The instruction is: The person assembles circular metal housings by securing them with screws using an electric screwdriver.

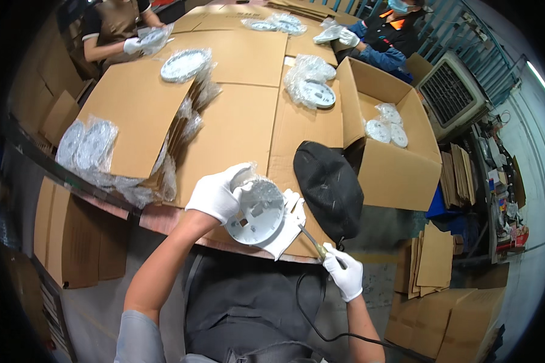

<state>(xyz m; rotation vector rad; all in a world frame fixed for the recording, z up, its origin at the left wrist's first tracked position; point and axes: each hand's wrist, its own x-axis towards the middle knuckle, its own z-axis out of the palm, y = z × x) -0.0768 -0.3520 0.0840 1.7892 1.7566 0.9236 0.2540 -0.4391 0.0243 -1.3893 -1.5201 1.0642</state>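
My left hand [217, 192], in a white glove, grips the upper left rim of a round light-grey disc [257, 213] with cutouts and holes, tilted up near the table's front edge. A bit of clear plastic shows at the disc's top. My gloved right hand [344, 272] is closed round the handle of a corded soldering iron [310, 241], whose metal shaft points up and left toward the disc. A loose white glove [284, 241] lies beside and partly behind the disc, by the iron's tip; whether they touch I cannot tell.
A black cap-like mesh item [329, 189] lies right of the disc. Bubble-wrapped discs [309, 83] and stacked cardboard sheets [140, 115] cover parts of the table. An open carton [399, 172] holding discs stands right. The iron's black cord [309, 323] hangs past my lap. Two co-workers handle wrapped discs opposite.
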